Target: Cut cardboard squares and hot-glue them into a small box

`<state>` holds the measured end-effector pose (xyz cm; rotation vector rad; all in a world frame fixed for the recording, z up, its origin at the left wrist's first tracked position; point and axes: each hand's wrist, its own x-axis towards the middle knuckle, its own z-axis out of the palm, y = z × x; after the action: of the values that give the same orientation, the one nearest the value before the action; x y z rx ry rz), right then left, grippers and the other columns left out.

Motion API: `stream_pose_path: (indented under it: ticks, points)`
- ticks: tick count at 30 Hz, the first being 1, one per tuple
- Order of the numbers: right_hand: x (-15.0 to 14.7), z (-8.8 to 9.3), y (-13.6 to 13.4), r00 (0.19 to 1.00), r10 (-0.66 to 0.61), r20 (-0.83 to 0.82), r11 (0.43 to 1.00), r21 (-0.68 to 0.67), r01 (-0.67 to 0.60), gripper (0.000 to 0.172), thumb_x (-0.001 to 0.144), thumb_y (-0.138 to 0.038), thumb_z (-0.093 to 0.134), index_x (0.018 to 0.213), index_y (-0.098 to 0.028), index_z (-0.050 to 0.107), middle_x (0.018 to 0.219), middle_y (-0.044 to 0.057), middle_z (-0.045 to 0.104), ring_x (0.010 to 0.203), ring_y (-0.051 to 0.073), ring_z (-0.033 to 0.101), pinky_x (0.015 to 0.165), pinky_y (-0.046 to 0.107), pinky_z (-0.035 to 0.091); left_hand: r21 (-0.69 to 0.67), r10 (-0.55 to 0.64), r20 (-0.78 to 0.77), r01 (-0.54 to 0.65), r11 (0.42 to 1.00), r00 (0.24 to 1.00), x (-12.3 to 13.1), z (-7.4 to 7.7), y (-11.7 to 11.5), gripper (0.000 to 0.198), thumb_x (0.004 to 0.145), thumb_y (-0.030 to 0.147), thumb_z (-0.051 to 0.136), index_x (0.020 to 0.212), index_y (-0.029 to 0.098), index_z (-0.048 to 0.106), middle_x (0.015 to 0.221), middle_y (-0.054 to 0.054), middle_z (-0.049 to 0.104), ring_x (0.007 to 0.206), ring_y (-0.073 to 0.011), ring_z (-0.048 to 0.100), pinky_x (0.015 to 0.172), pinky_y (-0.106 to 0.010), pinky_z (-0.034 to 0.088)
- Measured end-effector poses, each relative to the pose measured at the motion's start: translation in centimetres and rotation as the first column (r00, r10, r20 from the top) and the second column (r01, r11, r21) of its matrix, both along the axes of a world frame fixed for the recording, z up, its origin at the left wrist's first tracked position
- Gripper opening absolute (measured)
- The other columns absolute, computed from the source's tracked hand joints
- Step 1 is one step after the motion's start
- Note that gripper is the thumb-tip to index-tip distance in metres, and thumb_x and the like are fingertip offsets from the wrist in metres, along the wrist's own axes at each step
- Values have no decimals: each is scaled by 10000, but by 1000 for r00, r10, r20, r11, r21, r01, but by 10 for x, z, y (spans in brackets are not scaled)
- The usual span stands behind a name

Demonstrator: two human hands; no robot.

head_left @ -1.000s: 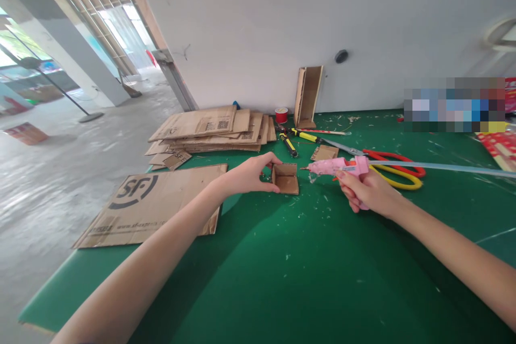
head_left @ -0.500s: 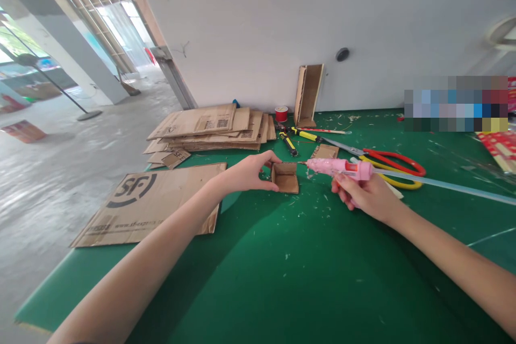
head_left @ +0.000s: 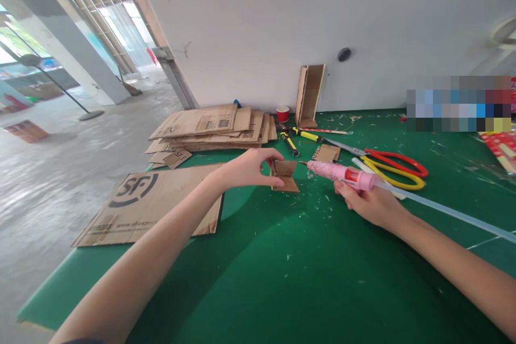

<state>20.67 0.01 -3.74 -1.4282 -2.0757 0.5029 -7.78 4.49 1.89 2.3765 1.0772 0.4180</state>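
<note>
**Glue Gun Nozzle Beside Folded Cardboard on the Green Worktop**

In the head view, the left hand reached across the green worktop. It pinched the small brown folded cardboard piece between thumb and fingers at its left edge. The piece stood on the worktop near the middle of the picture, slightly tipped, with its open side turned toward the right.

The right hand was closed around the grip of the pink hot-glue gun. The gun lay nearly level with its nozzle pointing left. The nozzle ended just beside the right edge of the cardboard piece, and whether the tip touched it could not be told. A long clear glue stick ran out of the back of the gun toward the right edge of the picture.

Behind the gun lay a pair of scissors with red and yellow handles, blades pointing left. A small flat cardboard scrap lay just beside the blades. Farther back were two yellow-and-black hand tools and a small red spool. A tall narrow open cardboard box stood upright against the white wall panel.

To the left, a stack of flattened brown cardboard sheets rested near the far edge of the worktop. A large flat cardboard sheet printed with a black logo lay partly under the left forearm. Small white scraps were scattered over the worktop.
</note>
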Motion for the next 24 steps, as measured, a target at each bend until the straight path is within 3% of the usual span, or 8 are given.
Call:
stream_pose_path:
  ticks: [8,24]
  points:
    - [-4,3,-1,993,118,22,992,-40,-117,251,860,-439,442,731,-232,504,591,-10,515,525,155,475,537,302,373,-94,19,-30,-22,995,999,-3,5,-2,528,734,575,618,1099,193,608,1015,-61,662,926,-217,605,725,-306,459]
    - [-6,3,3,985,104,139,995,-8,-103,307,898,-452,395,783,-227,570,623,16,542,579,179,511,563,308,400,-159,18,2,-18,987,1000,-8,-3,6,520,732,524,647,1133,197,607,1082,-70,658,944,-215,612,786,-333,476]
